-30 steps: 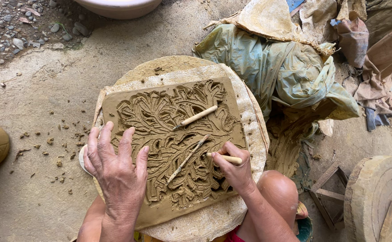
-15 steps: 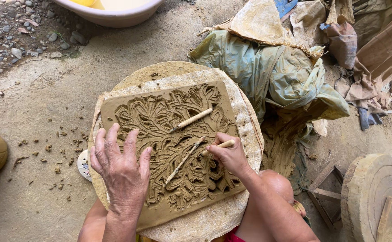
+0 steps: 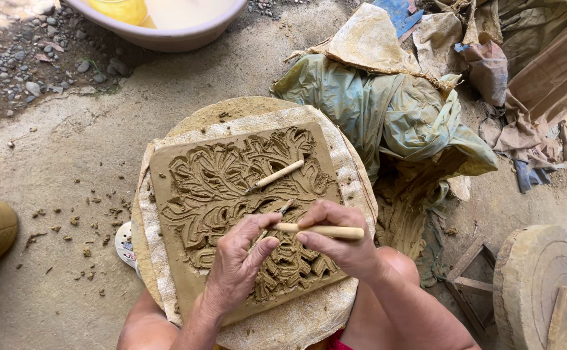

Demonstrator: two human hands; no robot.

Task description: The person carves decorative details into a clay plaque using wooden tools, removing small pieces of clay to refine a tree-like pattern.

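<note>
Right hand (image 3: 342,243) is pinching a wooden carving tool (image 3: 322,231), held level, fingers clamped on its shaft. Left hand (image 3: 241,259) is lying loosely curled on the carved clay slab (image 3: 231,188), thumb touching the tool tip. Slab is sitting on a cloth-covered round stand (image 3: 335,139). Hands are hiding the carving point; a second tool (image 3: 277,175) is lying on the slab.

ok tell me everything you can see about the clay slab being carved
The clay slab is a square, wet-looking brown tile, lying flat and slightly rotated on a cloth-covered round stand. Its face is carved in relief with leafy scrolls inside a plain raised border. A loose wooden tool lies on its upper part. The left hand rests on its lower part, beside the right hand, which holds a wooden carving tool.
</note>
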